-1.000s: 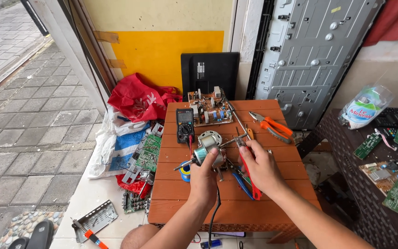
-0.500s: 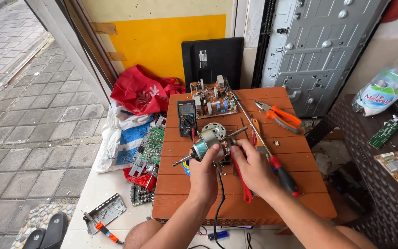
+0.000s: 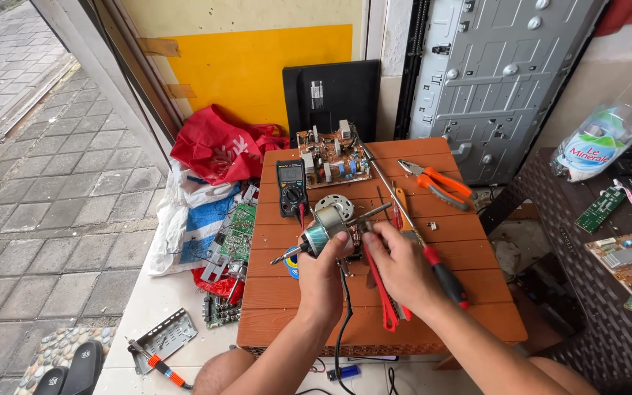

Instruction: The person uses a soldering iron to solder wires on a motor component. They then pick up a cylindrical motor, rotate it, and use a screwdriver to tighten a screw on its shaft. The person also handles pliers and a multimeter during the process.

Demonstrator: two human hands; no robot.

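Note:
My left hand point(image 3: 323, 274) grips a small electric motor point(image 3: 323, 228) with a metal shaft sticking out both ends, held above a low orange wooden table point(image 3: 287, 296). My right hand point(image 3: 401, 267) holds red-handled pliers point(image 3: 383, 292) against the motor's right side. A long screwdriver with a red and black handle point(image 3: 444, 276) lies on the table under my right wrist. A black cable point(image 3: 344, 322) hangs down from the motor toward me.
On the table sit a dark multimeter point(image 3: 292, 186), a brown circuit board point(image 3: 330, 157), a round metal motor cover point(image 3: 336, 203) and orange pliers point(image 3: 440, 183). Red bag point(image 3: 217, 150), circuit boards point(image 3: 235, 230) and a small screwdriver point(image 3: 162, 363) lie left. A wicker table point(image 3: 587, 292) stands right.
The view has shifted slightly closer. Both hands stay on the motor, which has tilted a little as the pliers work at its right end.

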